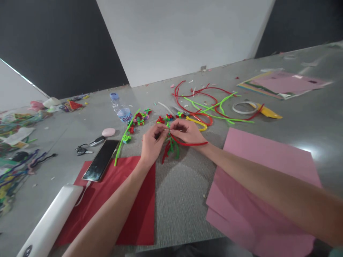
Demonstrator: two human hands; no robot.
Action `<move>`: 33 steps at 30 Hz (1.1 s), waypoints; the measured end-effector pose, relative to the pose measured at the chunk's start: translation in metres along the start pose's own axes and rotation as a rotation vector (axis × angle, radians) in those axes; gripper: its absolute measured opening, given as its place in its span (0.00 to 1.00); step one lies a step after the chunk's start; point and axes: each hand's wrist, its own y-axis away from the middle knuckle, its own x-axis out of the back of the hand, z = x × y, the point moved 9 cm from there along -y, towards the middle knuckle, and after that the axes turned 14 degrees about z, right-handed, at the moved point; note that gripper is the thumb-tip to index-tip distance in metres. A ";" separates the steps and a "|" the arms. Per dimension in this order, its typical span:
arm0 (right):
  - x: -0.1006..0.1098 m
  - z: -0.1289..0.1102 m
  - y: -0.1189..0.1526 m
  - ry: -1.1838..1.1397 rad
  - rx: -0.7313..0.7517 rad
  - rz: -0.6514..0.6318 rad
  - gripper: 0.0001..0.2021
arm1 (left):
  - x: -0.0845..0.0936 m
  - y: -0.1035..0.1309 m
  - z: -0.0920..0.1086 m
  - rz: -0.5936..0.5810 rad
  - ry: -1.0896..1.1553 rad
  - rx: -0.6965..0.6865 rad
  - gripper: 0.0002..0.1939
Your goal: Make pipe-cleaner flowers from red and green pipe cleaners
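Observation:
My left hand (154, 140) and my right hand (184, 131) meet at the middle, fingertips pinched together on a small bundle of red and green pipe cleaners (173, 146). Green loops and red ends hang below the fingers. A longer red strand (191, 144) runs from the bundle under my right hand to its wrist. Just behind the hands lie small red, green and blue twisted pieces (168, 117) and a bent yellow pipe cleaner (199, 123). The exact spot that the fingertips grip is mostly hidden.
Red and green pipe cleaners (214, 107), a tape roll (244, 107) and pink sheets (249, 185) lie right. Left are a water bottle (121, 109), phone (101, 160), red sheet (139, 214), white device (52, 221), keys (83, 150) and craft scraps (16, 142).

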 end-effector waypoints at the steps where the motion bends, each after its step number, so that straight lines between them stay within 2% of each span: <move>1: 0.000 0.001 0.000 -0.009 -0.008 0.000 0.12 | 0.000 0.000 0.001 0.004 0.010 0.007 0.02; 5: 0.002 0.004 0.000 -0.021 -0.023 0.023 0.13 | 0.000 0.000 0.002 0.006 0.067 0.047 0.01; 10: 0.000 -0.005 0.004 0.088 0.038 0.027 0.08 | -0.001 0.000 -0.005 0.007 0.109 0.114 0.02; 15: -0.004 -0.016 0.011 0.178 0.101 0.001 0.07 | 0.004 -0.002 -0.006 0.038 0.119 0.109 0.05; 18: -0.004 -0.018 0.013 0.200 0.120 0.006 0.03 | 0.005 -0.002 -0.003 0.039 0.119 0.108 0.05; 22: 0.000 -0.019 0.012 0.242 0.142 0.041 0.07 | 0.001 0.000 0.003 0.003 0.132 0.098 0.06; 28: 0.006 -0.024 0.011 0.198 0.148 0.093 0.02 | -0.008 0.004 0.005 -0.070 0.066 0.032 0.11; 33: 0.006 -0.022 0.012 0.135 0.100 0.085 0.04 | -0.012 0.004 0.000 -0.119 0.095 0.081 0.04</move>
